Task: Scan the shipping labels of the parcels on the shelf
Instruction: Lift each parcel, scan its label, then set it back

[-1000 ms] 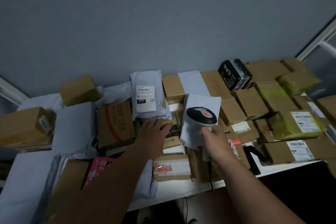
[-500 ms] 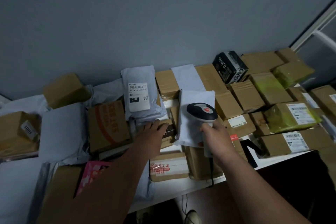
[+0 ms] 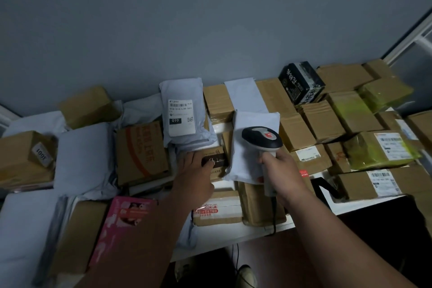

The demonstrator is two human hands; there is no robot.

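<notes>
At 9 o'clock on the white shelf (image 3: 233,235) lies a brown carton (image 3: 22,156) with a sticker reading 1001, a grey mailer (image 3: 81,159) just beside it at its 3 o'clock. Next comes a carton with orange print (image 3: 141,152). Leaning over its 1 o'clock corner is the grey poly mailer (image 3: 184,114), its white shipping label (image 3: 181,117) facing up: barcode on top, a black block marked 010, a small QR code. The left hand (image 3: 195,174) rests flat, fingers extended and gripping nothing, on a small dark-labelled box (image 3: 214,161) at the mailer's 6 o'clock. The right hand (image 3: 280,170) grips the handle of the corded barcode scanner (image 3: 261,139), whose head sits over a blank white mailer (image 3: 252,142). At 3 o'clock lie taped cartons, one in yellow-green wrap (image 3: 378,149) with a label. Against the previous frame, the left hand has advanced slightly toward 12 o'clock onto the dark-labelled box; the scanner's position is essentially unchanged.
</notes>
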